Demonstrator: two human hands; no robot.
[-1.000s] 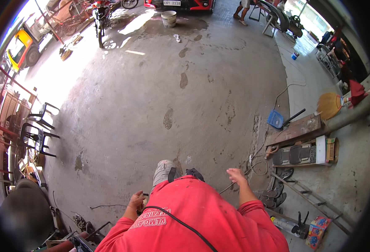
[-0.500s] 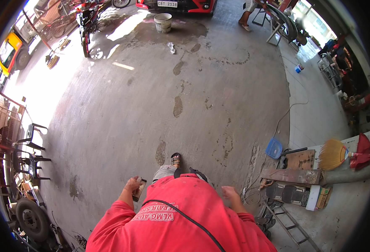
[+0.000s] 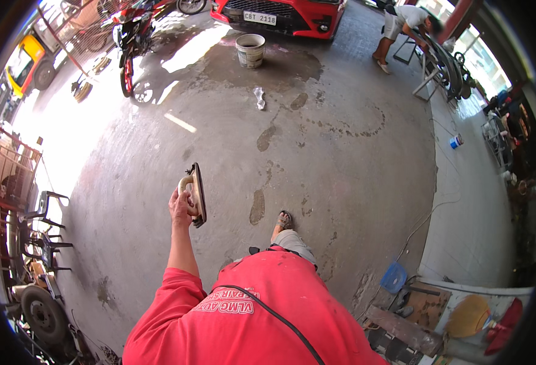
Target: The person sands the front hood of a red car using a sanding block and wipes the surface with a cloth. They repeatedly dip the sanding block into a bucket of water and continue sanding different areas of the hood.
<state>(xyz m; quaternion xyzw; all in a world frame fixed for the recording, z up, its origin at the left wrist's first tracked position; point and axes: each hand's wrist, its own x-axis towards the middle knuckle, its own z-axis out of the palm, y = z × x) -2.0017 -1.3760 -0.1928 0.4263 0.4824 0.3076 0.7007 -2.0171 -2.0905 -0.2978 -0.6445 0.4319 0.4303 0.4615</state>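
My left hand [image 3: 179, 208] is wrapped round the pale curved handle of a hand sanding block [image 3: 199, 193]. The block has a long, flat, dark-edged base and clamps at its ends. It is held up in front of me at the left, clear of the floor, base turned to the right. My right hand is out of sight, hidden beyond my red shirt. One sandalled foot [image 3: 285, 220] is forward on the concrete.
Ahead stand a white bucket [image 3: 250, 58] on wet floor, a crumpled white scrap [image 3: 259, 98] and a red car [image 3: 292, 27]. A motorcycle [image 3: 129, 52] stands left. Far right, a person [image 3: 405, 21] bends over a dark part on a stand. A cable [image 3: 423, 222] trails right.
My left hand has risen forward with the sanding block. My right hand has gone out of view. I have stepped ahead, nearer the bucket and car; the other person shows more fully.
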